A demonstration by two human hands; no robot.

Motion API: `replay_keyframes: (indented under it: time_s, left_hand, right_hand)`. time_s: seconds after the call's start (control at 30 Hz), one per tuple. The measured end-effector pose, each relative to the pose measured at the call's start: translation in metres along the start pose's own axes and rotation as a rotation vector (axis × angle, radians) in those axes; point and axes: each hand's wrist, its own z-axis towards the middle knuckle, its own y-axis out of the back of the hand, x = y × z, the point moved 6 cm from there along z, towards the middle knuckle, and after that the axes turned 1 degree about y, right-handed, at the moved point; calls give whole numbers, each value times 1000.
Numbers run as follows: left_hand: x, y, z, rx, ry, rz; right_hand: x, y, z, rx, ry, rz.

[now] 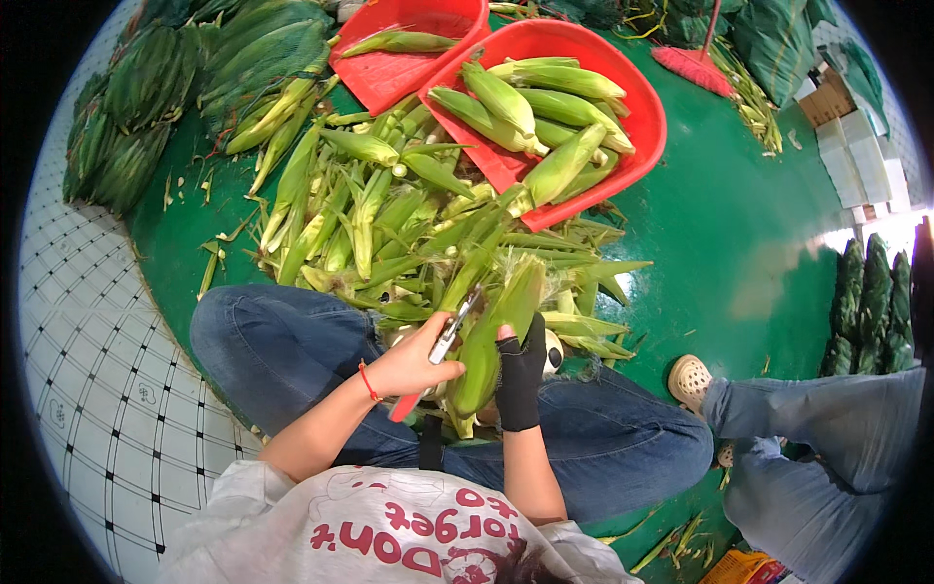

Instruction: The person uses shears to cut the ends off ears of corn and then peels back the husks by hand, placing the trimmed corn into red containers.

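Note:
My left hand, with a red string bracelet at the wrist, grips a metal cutting tool with a red handle end. The tool's exact kind cannot be made out. Its upper end meets green husk leaves beside the corn. In a black half-finger glove, my right hand holds an ear of corn in its green husk, tilted over my lap. A heap of stripped corn husks lies just beyond my crossed legs.
A red plastic scoop of husked-over ears rests against the heap. Behind it is another red scoop. Netted corn sacks stand at left. A red broom lies far right; another person's legs are near right.

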Motion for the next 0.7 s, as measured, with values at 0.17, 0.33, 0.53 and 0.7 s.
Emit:
replay_keyframes:
  time_s: [0.17,0.33,0.53,0.7]
  left_hand:
    - [-40,14,3,-206,-338,309]
    - [-63,19,15,-248,-348,469]
    - [-62,28,23,-385,-361,500]
    - [-22,80,37,-511,-147,-239]
  right_hand:
    - [-2,-6,1,0,98,-93]
    - [-5,-9,5,90,60,-113]
    - [-11,-8,8,159,50,-249]
    - [-9,-11,5,125,45,-210]
